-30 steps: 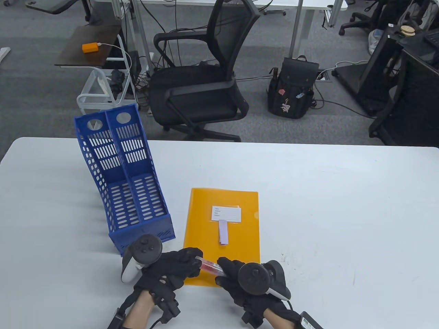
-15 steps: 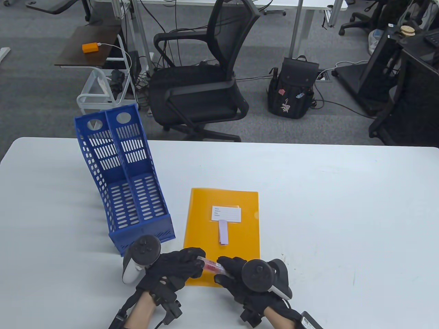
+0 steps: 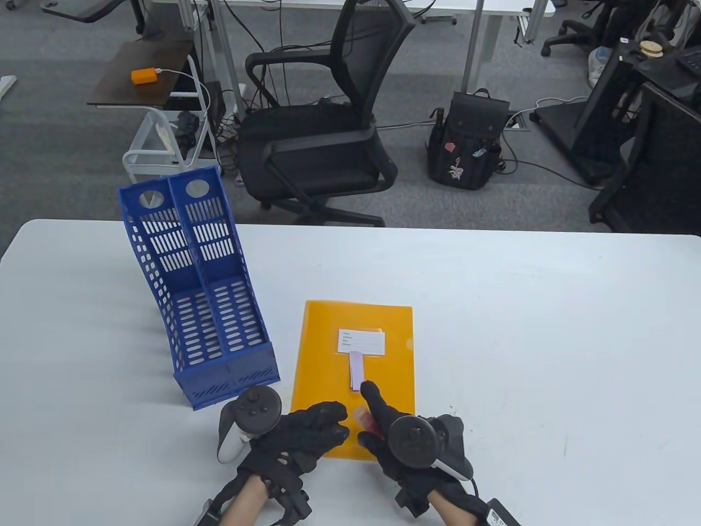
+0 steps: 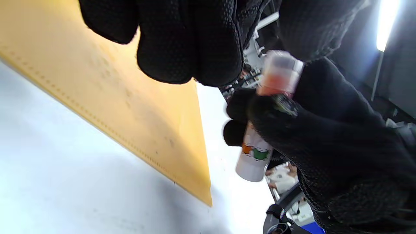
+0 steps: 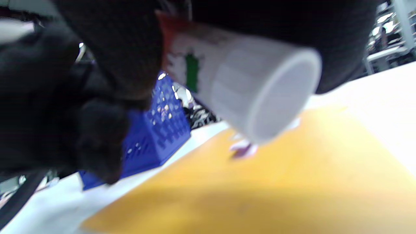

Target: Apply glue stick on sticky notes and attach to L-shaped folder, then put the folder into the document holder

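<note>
Standing at the left on the white surface, the blue document holder has two slots and both look unfilled. Just to its right lies the orange L-shaped folder, flat, with a white label and a pale purple sticky note below it, on the folder's face.

At the folder's near edge the left hand is over the corner with its fingers curled; whether it holds a cap I cannot tell. The right hand grasps the glue stick, wrapped around its body, with the forefinger stretched toward the sticky note's near end.

The tip of the stick seems to be covered by a clear cap, so I judge that gluing is not started. One risk is that the thin note slides or wrinkles under the stick if nobody pins it. Another is that the glue touches the folder outside the note and makes a smear.
</note>
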`<state>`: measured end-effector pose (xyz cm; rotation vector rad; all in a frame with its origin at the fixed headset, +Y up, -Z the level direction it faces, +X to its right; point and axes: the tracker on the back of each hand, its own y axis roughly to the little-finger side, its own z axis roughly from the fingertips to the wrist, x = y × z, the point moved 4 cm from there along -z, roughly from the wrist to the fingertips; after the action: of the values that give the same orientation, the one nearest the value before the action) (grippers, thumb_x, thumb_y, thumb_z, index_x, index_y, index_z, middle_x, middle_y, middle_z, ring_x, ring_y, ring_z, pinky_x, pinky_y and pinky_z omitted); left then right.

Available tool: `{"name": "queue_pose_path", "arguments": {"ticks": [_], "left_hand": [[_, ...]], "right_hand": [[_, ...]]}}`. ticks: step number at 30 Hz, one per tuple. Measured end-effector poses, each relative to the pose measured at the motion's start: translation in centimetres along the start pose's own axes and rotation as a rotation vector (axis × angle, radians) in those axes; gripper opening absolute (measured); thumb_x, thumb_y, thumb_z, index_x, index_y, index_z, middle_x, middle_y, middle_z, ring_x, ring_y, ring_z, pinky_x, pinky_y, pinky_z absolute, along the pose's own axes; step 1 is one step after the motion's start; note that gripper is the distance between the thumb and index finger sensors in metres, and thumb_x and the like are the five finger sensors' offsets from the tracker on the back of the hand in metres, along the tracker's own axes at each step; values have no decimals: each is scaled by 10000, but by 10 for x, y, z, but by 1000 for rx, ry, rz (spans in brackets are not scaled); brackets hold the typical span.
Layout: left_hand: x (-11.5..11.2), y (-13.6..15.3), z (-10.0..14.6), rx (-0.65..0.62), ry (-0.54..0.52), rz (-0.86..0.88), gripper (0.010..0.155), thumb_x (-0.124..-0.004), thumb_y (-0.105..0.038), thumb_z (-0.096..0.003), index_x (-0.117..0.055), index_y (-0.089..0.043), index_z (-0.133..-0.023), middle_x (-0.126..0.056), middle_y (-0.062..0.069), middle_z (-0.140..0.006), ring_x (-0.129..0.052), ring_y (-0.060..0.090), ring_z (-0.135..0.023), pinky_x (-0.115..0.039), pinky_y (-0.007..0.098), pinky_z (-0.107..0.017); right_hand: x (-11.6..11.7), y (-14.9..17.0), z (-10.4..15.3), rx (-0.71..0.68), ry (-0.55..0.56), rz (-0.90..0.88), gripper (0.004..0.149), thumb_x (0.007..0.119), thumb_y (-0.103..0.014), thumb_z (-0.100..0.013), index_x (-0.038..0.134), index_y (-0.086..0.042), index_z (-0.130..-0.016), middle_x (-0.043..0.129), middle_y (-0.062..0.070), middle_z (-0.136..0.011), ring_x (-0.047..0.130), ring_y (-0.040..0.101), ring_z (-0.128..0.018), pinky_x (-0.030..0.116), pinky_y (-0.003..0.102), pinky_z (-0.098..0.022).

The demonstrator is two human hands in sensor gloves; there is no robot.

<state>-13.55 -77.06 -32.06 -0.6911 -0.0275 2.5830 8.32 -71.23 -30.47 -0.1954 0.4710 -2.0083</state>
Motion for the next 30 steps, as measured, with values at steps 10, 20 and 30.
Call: {"name": "queue_pose_path", "arguments": {"ticks": [10,20,30], "left_hand": [[16,11,12,17,-38,83,600,-734,-503,-505,-740,-106,-954,-960,100,-769,-932,302,-714,-665,586,-641],[15,13,13,19,-20,109,594,-720,-510,-509,-753,-106,-944,-968,102,-760,-940,305,-702,-674,583,-634],[13,12,13,33,0,126,597,-713,-512,-513,-753,-101,-945,-968,107,-762,-939,310,-704,-672,586,-634]], "right_hand": [[-62,96,16,316,289,-29,661,868,-364,-431,624,-87,-979,934,155,-793,999,368,-576,853,505,-323],[-59,126,18,399,276,84,659,960,-324,-374,649,-70,-896,917,163,-791,1003,386,-617,885,492,-382],[-52,139,17,431,257,33,664,974,-343,-363,664,-66,-881,930,162,-770,1021,367,-601,900,468,-385]]}}
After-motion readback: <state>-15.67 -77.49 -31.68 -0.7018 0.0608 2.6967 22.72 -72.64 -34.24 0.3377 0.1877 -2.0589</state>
